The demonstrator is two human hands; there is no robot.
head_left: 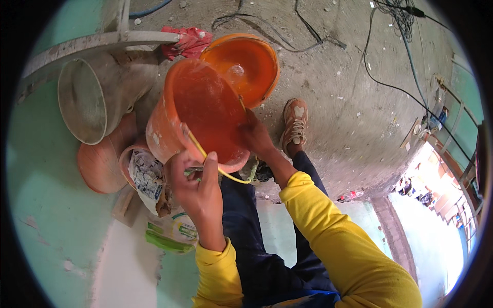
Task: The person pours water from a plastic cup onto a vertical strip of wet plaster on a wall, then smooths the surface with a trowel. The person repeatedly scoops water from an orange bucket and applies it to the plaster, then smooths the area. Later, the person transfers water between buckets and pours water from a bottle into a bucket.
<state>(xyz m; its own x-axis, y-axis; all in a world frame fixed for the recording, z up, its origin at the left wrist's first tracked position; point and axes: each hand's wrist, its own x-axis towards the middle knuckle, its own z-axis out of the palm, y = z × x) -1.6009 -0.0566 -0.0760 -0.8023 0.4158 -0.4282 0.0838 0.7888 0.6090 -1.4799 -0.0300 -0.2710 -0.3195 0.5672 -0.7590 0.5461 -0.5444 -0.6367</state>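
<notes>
An orange bucket (163, 120) with a dusty, scuffed outside is held tilted, its mouth turned up and to the right. My left hand (197, 187) is closed on the near side of its rim, the thumb beside the yellow wire handle (196, 145). At the right side of the mouth is my right hand (257, 134), reaching over or into the bucket; its fingers are dark and blurred, so their grip is unclear. Just behind stands another round orange container (264, 64), open upward, with a bright spot at its bottom. A red cloth (187, 42) lies next to it.
To the left lie a whitish bucket (105, 97) on its side, a dusty orange vessel (97, 167) and a crumpled printed bag (147, 177). A curved metal bar (97, 43) crosses above them. Green packaging (167, 242) lies nearer. Cables (387, 84) trail over the rough floor.
</notes>
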